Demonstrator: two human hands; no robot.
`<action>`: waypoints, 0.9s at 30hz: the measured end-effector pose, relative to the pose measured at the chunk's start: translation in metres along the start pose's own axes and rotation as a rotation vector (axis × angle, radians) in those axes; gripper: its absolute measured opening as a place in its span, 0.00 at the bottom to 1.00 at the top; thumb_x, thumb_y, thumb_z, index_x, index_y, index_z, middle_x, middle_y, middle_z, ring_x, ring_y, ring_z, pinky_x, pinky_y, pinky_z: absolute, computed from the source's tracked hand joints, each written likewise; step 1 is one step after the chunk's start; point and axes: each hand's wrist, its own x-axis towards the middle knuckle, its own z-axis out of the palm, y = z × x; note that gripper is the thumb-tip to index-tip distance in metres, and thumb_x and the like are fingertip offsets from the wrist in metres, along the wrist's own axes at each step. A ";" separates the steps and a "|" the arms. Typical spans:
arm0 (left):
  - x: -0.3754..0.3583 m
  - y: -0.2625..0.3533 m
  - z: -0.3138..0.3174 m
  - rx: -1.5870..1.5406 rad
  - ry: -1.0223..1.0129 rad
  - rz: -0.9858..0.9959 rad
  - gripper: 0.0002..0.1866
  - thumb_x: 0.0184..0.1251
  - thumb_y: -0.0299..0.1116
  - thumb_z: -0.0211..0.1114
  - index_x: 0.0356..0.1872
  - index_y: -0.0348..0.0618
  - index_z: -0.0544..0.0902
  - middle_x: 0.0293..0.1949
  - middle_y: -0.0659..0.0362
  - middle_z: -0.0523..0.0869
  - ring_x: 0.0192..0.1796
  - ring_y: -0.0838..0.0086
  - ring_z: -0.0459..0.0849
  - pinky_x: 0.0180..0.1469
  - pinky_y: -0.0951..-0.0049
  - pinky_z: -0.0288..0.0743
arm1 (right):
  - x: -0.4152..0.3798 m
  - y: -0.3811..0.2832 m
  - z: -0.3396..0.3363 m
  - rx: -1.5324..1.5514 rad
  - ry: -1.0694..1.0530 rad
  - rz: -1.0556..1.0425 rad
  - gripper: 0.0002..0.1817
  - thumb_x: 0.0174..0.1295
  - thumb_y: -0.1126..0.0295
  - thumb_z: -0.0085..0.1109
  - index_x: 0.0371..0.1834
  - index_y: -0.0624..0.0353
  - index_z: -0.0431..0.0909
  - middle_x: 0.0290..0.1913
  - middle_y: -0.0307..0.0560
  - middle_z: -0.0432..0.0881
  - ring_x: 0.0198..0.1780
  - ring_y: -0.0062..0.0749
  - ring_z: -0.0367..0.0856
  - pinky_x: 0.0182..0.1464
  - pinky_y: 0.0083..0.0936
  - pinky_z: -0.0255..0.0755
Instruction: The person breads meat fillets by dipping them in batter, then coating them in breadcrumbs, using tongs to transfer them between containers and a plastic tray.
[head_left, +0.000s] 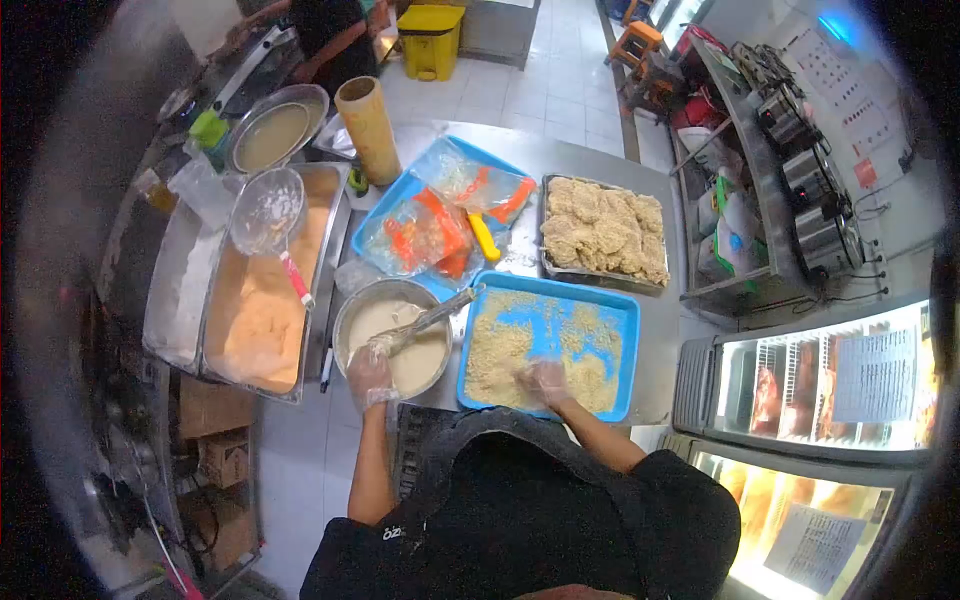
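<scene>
My gloved left hand [370, 379] is at the left rim of a metal bowl [342, 320] of pale batter, with the lower end of battered metal tongs [430, 317] beside its fingers. The tongs lie slanted across the bowl, their far end over its right rim. In the blue tray [632, 350] of crumbs, my gloved right hand [543, 382] rests low among the crumbs [500, 350]; its fingers are blurred, and what they hold, if anything, is hidden. Behind that tray a metal tray [546, 240] holds a pile of crumb-coated pieces [605, 225].
Plastic bags [415, 235] and a yellow-handled tool [483, 237] lie in another blue tray [362, 235]. At left, a strainer [268, 212] sits over orange powder [255, 325]. A wrap roll [368, 130] stands behind. Another person [325, 35] is at the back left. Lit fridges [820, 380] stand right.
</scene>
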 end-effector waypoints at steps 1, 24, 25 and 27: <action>0.000 -0.002 0.001 0.017 0.014 0.035 0.13 0.48 0.33 0.61 0.35 0.37 0.80 0.34 0.47 0.81 0.38 0.53 0.79 0.41 0.62 0.73 | 0.003 0.011 0.015 0.130 -0.034 0.037 0.20 0.51 0.50 0.58 0.27 0.58 0.79 0.24 0.48 0.78 0.26 0.37 0.75 0.30 0.35 0.68; 0.000 0.028 -0.024 -0.077 -0.010 -0.015 0.13 0.50 0.34 0.60 0.36 0.37 0.81 0.33 0.46 0.82 0.37 0.53 0.81 0.40 0.62 0.73 | 0.075 0.047 -0.009 -0.126 -0.246 0.082 0.16 0.49 0.65 0.58 0.37 0.64 0.75 0.32 0.57 0.78 0.33 0.48 0.76 0.38 0.35 0.72; 0.001 0.030 -0.023 -0.080 -0.021 -0.002 0.13 0.50 0.33 0.60 0.37 0.38 0.80 0.34 0.47 0.82 0.37 0.54 0.80 0.41 0.61 0.73 | 0.070 0.020 -0.021 -0.181 -0.331 0.139 0.19 0.49 0.64 0.59 0.41 0.65 0.75 0.34 0.59 0.78 0.35 0.49 0.77 0.41 0.36 0.72; 0.001 0.025 -0.022 -0.073 -0.037 0.006 0.13 0.51 0.32 0.60 0.38 0.39 0.80 0.35 0.48 0.82 0.38 0.54 0.80 0.42 0.61 0.72 | 0.057 -0.005 -0.043 -0.105 -0.301 0.087 0.22 0.50 0.62 0.60 0.44 0.65 0.74 0.39 0.57 0.79 0.38 0.45 0.77 0.41 0.33 0.72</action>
